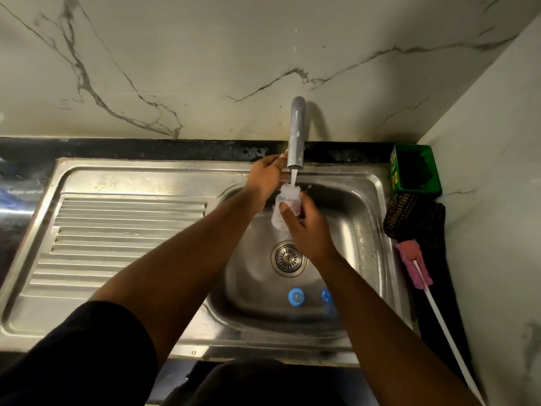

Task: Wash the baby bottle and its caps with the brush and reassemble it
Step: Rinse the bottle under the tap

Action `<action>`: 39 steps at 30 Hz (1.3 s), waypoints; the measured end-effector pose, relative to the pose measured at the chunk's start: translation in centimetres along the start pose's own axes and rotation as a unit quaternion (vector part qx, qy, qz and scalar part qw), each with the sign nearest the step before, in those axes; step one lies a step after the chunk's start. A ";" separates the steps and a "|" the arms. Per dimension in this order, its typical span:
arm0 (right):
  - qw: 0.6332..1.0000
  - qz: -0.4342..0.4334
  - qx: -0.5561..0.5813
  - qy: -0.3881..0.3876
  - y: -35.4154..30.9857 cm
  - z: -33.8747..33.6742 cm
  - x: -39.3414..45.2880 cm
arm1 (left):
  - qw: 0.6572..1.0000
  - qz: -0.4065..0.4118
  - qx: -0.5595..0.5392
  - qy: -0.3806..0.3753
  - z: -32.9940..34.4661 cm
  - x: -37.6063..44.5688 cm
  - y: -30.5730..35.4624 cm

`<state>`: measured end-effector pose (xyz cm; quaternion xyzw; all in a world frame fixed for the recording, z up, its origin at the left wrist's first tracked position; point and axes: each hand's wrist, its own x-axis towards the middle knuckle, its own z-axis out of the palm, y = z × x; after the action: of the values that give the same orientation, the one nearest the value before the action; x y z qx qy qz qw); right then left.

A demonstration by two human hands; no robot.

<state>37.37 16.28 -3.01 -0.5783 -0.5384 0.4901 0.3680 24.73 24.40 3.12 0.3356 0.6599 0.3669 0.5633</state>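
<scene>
**Head view: bottle rinsed under the running tap**

Head view showed a steel sink (377,183) with a ribbed draining board (123,230) on its left side. From the left, the left hand (265,174) reached to the base of the tap (296,133); its fingers were at the tap, but I cannot tell if the grip was closed on a handle or only touching it. Water ran from the spout onto the clear baby bottle (285,206), which was over the basin, just under the tap. The right hand (304,230) held the bottle, with the thumb and fingers curled around its body, so this grip was closed on the bottle.

Lower in the basin, in front of the drain (289,258), lay a blue cap (295,296), and a second blue cap (325,295) was beside it, partly hidden by the right forearm.

On the tabletop at the right of the sink stood a green box (415,168). Near it lay a dark cloth (415,218), and the brush (414,265) with a pink head and a long white handle rested there, apart from both hands.
</scene>
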 end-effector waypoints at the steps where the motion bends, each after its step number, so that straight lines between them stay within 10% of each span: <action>1: 1.000 0.019 0.021 -0.001 0.0 0.1 0.1 | 1.000 -0.020 -0.003 -0.008 -0.1 -0.5 -0.5; 6: 0.912 0.314 0.265 0.006 -0.2 0.4 1.0 | 0.987 -0.159 -0.032 0.002 -0.8 -2.1 -4.0; 12: 0.847 0.406 0.337 -0.065 0.1 -0.9 -0.4 | 0.986 -0.163 0.007 0.014 -2.0 -1.9 -4.9; 18: 0.974 0.219 0.055 -0.030 0.2 -0.3 1.3 | 0.976 -0.195 0.040 -0.088 -0.6 -3.4 -3.8; 25: 0.988 -0.007 -0.080 -0.129 -1.8 0.0 -0.3 | 0.990 -0.094 -0.083 -0.060 0.9 -4.4 -6.0; 39: 0.992 0.079 -0.010 -0.097 -2.4 -0.4 -0.9 | 0.989 -0.094 -0.109 -0.038 0.6 -5.5 -5.8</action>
<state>37.15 15.80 -0.45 -0.5721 -0.5291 0.5664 0.2682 25.89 16.86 0.78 0.2227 0.6225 0.3691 0.6532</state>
